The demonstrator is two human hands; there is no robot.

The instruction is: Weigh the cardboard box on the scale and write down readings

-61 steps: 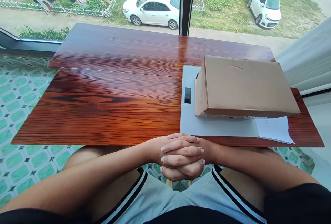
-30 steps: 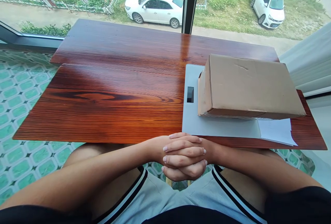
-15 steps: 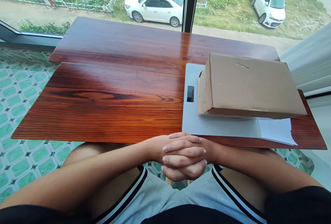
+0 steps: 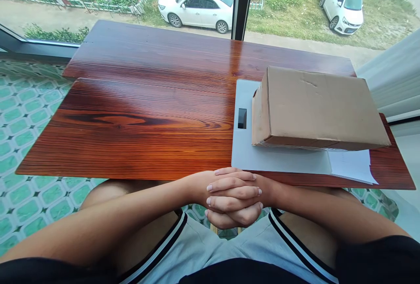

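My left hand (image 4: 204, 183) and my right hand (image 4: 264, 187) are clasped together, fingers interlaced, just off the table's near edge and above my lap. Both are closed, and no object shows in them; the palms are hidden. Nearest to them is a flat pale board-like device (image 4: 242, 152), perhaps a scale, with a small dark display (image 4: 242, 118) on its left side. On top of it rests a closed brown cardboard box (image 4: 321, 109). White paper sheets (image 4: 352, 166) stick out by the device's right end, partly under the box's overhang.
The reddish-brown wooden table (image 4: 138, 144) has a seam between two boards running across it. Behind it is a window with a dark frame post (image 4: 243, 6); two white cars are parked outside. A pale curtain (image 4: 397, 74) hangs at the right. Green patterned floor tiles (image 4: 26, 144) show at left.
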